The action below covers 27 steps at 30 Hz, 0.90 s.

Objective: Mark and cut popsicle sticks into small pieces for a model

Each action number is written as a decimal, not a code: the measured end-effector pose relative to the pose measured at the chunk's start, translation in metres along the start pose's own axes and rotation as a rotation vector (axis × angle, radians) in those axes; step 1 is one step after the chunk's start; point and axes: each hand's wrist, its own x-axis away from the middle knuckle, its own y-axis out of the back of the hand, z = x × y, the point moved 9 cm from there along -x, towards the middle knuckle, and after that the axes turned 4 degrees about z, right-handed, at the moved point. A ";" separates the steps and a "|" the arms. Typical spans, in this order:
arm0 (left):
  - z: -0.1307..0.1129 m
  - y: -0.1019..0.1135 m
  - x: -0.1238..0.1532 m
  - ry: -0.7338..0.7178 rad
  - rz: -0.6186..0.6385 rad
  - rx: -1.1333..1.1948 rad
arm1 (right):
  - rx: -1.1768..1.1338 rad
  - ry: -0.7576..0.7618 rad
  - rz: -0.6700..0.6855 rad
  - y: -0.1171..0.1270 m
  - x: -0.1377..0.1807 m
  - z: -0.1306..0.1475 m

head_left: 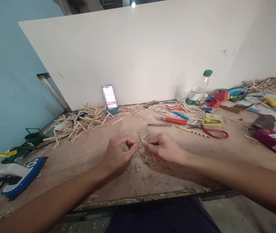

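Both of my hands meet over the middle of the wooden table (pixel 84 161). My left hand (pixel 118 155) pinches thumb and forefinger on the near end of thin wooden sticks (pixel 141 138). My right hand (pixel 163 148) is closed in a pinch on the same small bundle from the other side. The sticks cross each other between my fingertips, slightly above the tabletop. Small green and dark crumbs lie on the wood just below my hands.
A heap of cut wooden sticks (pixel 82 121) lies at the back left. A blue and white glue gun (pixel 19 178) rests at the left edge. Red-handled knife (pixel 174 121), scissors (pixel 212 131), plastic bottle (pixel 198 89) and a magenta box (pixel 275 142) sit to the right.
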 end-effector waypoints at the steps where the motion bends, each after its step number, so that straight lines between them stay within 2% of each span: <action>1: 0.000 0.000 0.000 0.000 0.000 -0.002 | 0.006 0.000 -0.006 0.000 0.000 0.000; 14: -0.007 -0.005 0.002 -0.037 0.013 0.007 | 0.266 0.201 -0.158 0.006 0.008 0.022; 21: -0.003 -0.004 0.002 -0.031 0.001 0.036 | 0.329 0.193 -0.190 0.008 0.007 0.021; 27: 0.006 0.006 -0.003 0.032 -0.058 0.116 | 0.304 0.180 -0.233 0.017 0.007 0.023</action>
